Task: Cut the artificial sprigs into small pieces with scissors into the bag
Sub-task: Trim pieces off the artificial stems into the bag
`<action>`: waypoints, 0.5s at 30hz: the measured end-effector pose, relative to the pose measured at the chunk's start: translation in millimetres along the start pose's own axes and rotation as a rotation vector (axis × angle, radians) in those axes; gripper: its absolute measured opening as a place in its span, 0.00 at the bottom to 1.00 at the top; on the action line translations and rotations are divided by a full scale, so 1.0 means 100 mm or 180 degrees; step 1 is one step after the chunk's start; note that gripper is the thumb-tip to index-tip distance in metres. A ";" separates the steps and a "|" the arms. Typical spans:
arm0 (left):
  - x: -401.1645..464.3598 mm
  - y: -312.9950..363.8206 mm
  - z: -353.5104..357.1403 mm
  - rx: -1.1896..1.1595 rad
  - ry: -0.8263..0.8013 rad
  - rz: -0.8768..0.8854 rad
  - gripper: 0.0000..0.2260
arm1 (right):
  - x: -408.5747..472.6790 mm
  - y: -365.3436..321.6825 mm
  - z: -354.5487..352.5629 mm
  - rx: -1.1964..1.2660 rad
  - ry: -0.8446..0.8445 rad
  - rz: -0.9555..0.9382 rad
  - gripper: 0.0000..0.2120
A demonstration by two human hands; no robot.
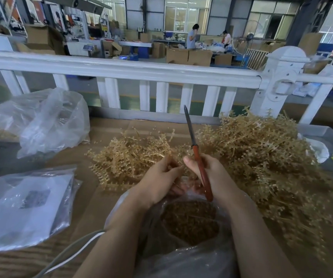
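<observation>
**Hands over the open bag, scissors pointing up**

Nearest the camera sits a clear plastic bag (191, 257), its mouth open and its bottom filled with small tan cut pieces (189, 221). Just above the mouth, the left hand (161, 177) curls its fingers in a pinching grip on a bit of sprig — the piece itself is too small to make out clearly. The right hand (207, 173) grips the scissors (196, 153) by their red-brown handles; the dark blades stand together, tips pointing up and away. Beyond and to the right of the hands a large heap of tan sprigs (252, 153) lies on the cardboard-covered surface (93, 197). More clear bags (47, 121) lie to the left — behind them, a white railing (141, 71).
</observation>
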State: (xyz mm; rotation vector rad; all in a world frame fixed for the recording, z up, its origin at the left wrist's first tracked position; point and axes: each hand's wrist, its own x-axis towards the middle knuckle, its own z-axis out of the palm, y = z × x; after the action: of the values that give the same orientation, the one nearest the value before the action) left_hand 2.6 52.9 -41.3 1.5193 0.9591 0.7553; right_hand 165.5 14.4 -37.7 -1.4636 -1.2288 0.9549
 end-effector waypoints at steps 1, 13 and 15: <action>0.01 -0.03 0.01 0.0379 0.0174 0.0131 0.10 | 0.01 0.01 0.02 -0.0135 0.0075 -0.0092 0.17; 0.38 -0.09 0.16 0.0711 0.1008 0.0691 0.07 | 0.32 0.17 0.15 -0.0652 0.0730 -0.0872 0.14; 0.45 -0.06 0.17 0.0481 0.1021 0.0703 0.03 | 0.43 0.20 0.14 -0.0627 0.0816 -0.0954 0.10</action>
State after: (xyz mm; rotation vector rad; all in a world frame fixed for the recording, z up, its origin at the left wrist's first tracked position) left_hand 37.3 85.2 -51.7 1.6856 1.1154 1.1313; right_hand 164.7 58.8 -60.0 -1.4487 -1.3302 0.4410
